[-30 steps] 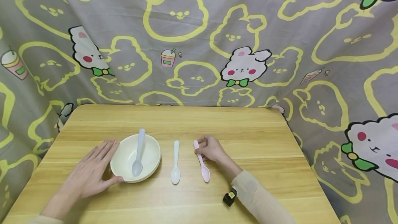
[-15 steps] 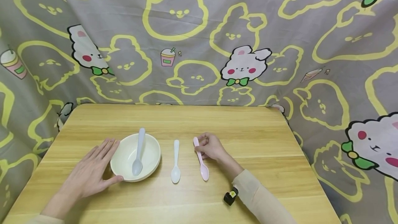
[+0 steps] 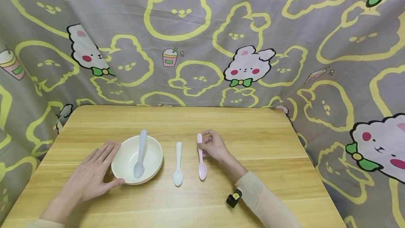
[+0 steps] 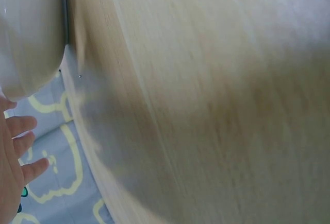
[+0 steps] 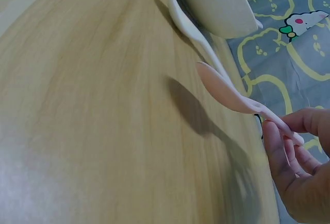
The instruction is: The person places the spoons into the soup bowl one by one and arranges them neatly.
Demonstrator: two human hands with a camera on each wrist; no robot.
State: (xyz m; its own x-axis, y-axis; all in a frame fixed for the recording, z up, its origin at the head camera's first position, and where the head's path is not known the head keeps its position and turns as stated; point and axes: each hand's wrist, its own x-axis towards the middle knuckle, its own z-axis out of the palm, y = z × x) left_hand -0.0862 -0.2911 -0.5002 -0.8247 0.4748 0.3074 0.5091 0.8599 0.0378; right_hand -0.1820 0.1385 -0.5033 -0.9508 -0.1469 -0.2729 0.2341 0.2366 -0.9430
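Note:
A cream bowl [image 3: 155,161] stands on the left half of the table with a grey-blue spoon [image 3: 141,154] leaning inside it, handle over the far rim. Against the bowl's left side rests my left hand [image 3: 90,175], fingers straight and thumb at the near rim. To the right of the bowl a white spoon [image 3: 178,164] lies flat, its head toward me. My right hand [image 3: 215,146] pinches a pink spoon [image 3: 201,163] by the handle. In the right wrist view the pink spoon [image 5: 224,89] hangs above the wood, its shadow apart from it.
The wooden table [image 3: 253,133] reaches back to a grey patterned curtain [image 3: 196,45], which also closes off both sides. A small black device [image 3: 233,198] sits at my right wrist.
The pink spoon has risen off the table in my right hand. It has shifted away from me and turned straighter. My left hand stays at the bowl.

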